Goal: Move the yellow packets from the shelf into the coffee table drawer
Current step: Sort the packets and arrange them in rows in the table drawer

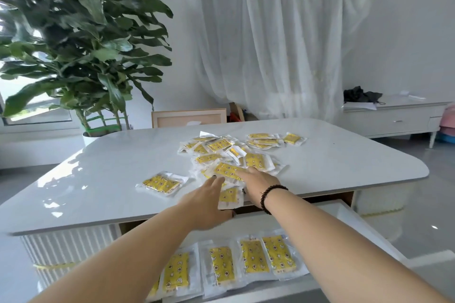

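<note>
Both hands reach over the open coffee table drawer [344, 214] to the heap of yellow packets [236, 152] on the white worktop [110, 167]; the left hand [209, 202] lies flat, fingers [216, 181] straight and together, beside a packet at the near edge [229, 198]; the right hand [258, 179] rests with fingers spread on the nearest of the heap; whether either has closed on anything I cannot tell, and neither plainly holds a packet.

The step in hand looks like gathering the near packets toward the edge; it would go best by sweeping with flat palms, drawing several together so they drop into the drawer rather than skid aside, since the film wrappers look slippery on the glossy top.

A row of packets in the drawer [253, 256] lies side by side, long axes running away from the person; a lone packet [161, 183] left of the hands lies with its long axis nearly crosswise; the heap points every way.
</note>
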